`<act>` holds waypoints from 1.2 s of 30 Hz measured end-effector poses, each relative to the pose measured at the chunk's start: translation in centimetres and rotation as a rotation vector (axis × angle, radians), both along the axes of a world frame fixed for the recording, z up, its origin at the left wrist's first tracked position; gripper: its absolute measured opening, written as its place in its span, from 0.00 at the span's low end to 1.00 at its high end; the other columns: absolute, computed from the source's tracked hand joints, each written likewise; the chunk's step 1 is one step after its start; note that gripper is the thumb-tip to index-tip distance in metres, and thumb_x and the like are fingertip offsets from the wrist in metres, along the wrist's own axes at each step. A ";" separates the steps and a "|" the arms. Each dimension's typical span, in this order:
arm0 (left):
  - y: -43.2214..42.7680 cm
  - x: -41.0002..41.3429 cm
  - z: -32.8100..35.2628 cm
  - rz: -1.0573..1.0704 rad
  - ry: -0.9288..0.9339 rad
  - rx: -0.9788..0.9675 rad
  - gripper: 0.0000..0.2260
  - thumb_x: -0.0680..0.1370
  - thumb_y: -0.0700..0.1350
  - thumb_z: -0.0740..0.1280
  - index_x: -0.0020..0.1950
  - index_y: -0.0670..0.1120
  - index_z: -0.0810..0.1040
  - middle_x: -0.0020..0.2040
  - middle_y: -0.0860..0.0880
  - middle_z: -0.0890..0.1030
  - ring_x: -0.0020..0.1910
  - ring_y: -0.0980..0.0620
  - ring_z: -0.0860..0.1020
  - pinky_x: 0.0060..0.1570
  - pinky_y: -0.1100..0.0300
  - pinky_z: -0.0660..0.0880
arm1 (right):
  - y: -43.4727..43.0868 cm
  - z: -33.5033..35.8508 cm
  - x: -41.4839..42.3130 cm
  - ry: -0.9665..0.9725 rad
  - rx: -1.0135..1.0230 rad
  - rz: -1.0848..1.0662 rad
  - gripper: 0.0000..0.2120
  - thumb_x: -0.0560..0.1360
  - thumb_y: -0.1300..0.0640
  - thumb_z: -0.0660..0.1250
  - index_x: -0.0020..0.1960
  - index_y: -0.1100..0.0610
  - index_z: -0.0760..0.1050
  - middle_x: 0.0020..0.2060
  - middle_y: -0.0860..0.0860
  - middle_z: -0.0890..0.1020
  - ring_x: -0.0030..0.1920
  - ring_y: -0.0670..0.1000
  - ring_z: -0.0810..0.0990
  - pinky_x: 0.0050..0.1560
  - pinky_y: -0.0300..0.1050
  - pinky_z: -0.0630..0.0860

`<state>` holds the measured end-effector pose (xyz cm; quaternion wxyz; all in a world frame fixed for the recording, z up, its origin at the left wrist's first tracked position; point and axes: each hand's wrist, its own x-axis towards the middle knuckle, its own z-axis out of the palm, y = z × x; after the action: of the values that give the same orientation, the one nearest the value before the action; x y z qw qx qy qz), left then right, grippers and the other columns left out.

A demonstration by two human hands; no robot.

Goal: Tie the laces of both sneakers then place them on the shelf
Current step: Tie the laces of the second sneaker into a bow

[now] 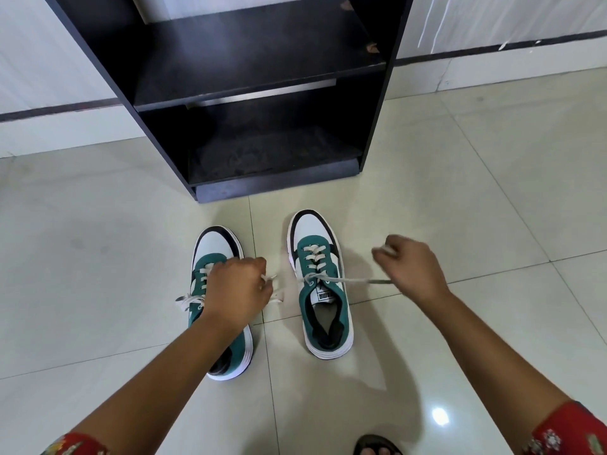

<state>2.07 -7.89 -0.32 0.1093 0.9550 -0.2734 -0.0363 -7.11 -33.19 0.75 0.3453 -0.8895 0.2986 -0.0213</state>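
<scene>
Two green, white and black sneakers stand side by side on the tiled floor, toes toward the shelf. My left hand (238,292) hovers over the left sneaker (215,247) and pinches a white lace end that leads toward the right sneaker (323,310). My right hand (409,266) is closed on the other end of the right sneaker's lace (348,280), stretched taut to the right from the top eyelets. The left sneaker's own lace (189,301) lies loose at its left side. The black shelf (262,83) stands just beyond the shoes, its two boards bare.
Glossy cream floor tiles (98,257) spread all around. A white wall with a dark skirting stripe (492,49) runs behind the shelf. My sandalled foot (376,446) shows at the bottom edge, right of centre.
</scene>
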 end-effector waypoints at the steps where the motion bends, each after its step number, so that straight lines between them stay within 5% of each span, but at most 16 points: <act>1: 0.0 -0.1 -0.4 -0.049 -0.014 0.090 0.06 0.69 0.46 0.69 0.40 0.45 0.77 0.39 0.45 0.81 0.42 0.42 0.78 0.43 0.54 0.69 | 0.2 -0.7 -0.3 0.163 -0.099 0.080 0.12 0.72 0.52 0.63 0.34 0.56 0.66 0.30 0.54 0.75 0.35 0.58 0.74 0.32 0.46 0.63; 4: -0.3 -0.7 -1.6 -0.170 0.029 0.076 0.13 0.68 0.45 0.70 0.52 0.49 0.79 0.51 0.48 0.81 0.53 0.44 0.78 0.55 0.50 0.70 | 1.1 -2.5 -1.4 0.559 -0.290 0.256 0.16 0.73 0.49 0.61 0.57 0.58 0.69 0.54 0.58 0.79 0.54 0.60 0.76 0.43 0.47 0.68; 7: -1.4 -1.6 -1.7 -0.197 0.173 -0.144 0.13 0.75 0.46 0.65 0.59 0.50 0.77 0.59 0.51 0.79 0.59 0.48 0.75 0.59 0.53 0.69 | 1.8 -2.3 -1.4 0.354 -0.400 0.344 0.20 0.74 0.50 0.60 0.64 0.54 0.69 0.63 0.53 0.75 0.60 0.58 0.73 0.54 0.49 0.70; 10: -2.0 -1.8 -1.7 -0.103 0.300 -0.286 0.09 0.76 0.48 0.65 0.54 0.49 0.78 0.59 0.52 0.78 0.59 0.50 0.74 0.59 0.52 0.71 | 3.5 -0.8 -0.6 0.017 -0.049 0.391 0.11 0.73 0.48 0.64 0.52 0.50 0.78 0.55 0.47 0.81 0.56 0.51 0.75 0.54 0.47 0.73; 13: -2.3 -2.1 -1.5 -0.097 0.257 -0.288 0.05 0.76 0.47 0.66 0.48 0.47 0.78 0.53 0.51 0.80 0.54 0.49 0.76 0.53 0.53 0.73 | 5.1 -0.3 -0.1 0.001 -0.041 0.424 0.07 0.71 0.48 0.68 0.41 0.52 0.78 0.47 0.46 0.83 0.50 0.49 0.77 0.49 0.47 0.74; 18: -1.8 -2.2 -1.0 -0.082 0.216 -0.306 0.05 0.77 0.45 0.64 0.51 0.48 0.77 0.41 0.51 0.81 0.44 0.50 0.78 0.40 0.59 0.70 | 4.2 -0.5 -0.4 0.034 0.053 0.341 0.03 0.74 0.54 0.65 0.44 0.53 0.73 0.35 0.48 0.81 0.38 0.52 0.79 0.39 0.45 0.72; 21: -1.7 -2.5 -0.9 -0.173 0.154 -0.297 0.09 0.77 0.43 0.65 0.54 0.48 0.81 0.43 0.48 0.82 0.45 0.48 0.77 0.42 0.57 0.73 | 4.3 -0.9 -0.7 0.050 -0.036 0.407 0.07 0.75 0.57 0.63 0.52 0.51 0.76 0.41 0.50 0.85 0.42 0.53 0.81 0.42 0.44 0.73; 25: -1.5 -2.5 -1.2 -0.199 -0.008 -0.164 0.03 0.73 0.44 0.70 0.45 0.48 0.83 0.38 0.50 0.83 0.38 0.47 0.79 0.35 0.58 0.73 | 3.8 -1.5 -0.5 0.096 -0.179 0.386 0.09 0.77 0.56 0.59 0.51 0.52 0.77 0.47 0.51 0.83 0.46 0.56 0.80 0.41 0.46 0.71; 36: -0.9 -2.0 -2.4 -0.205 -0.097 -0.037 0.01 0.70 0.45 0.73 0.39 0.51 0.83 0.34 0.53 0.82 0.34 0.49 0.79 0.35 0.57 0.74 | 3.4 -2.3 -1.0 0.238 0.000 0.284 0.08 0.76 0.54 0.58 0.47 0.51 0.76 0.42 0.49 0.84 0.44 0.55 0.80 0.45 0.50 0.77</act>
<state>0.02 -8.83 -2.71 0.1095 0.9204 -0.3753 0.0038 -8.11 -29.80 -1.54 0.3070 -0.9190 0.2088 0.1329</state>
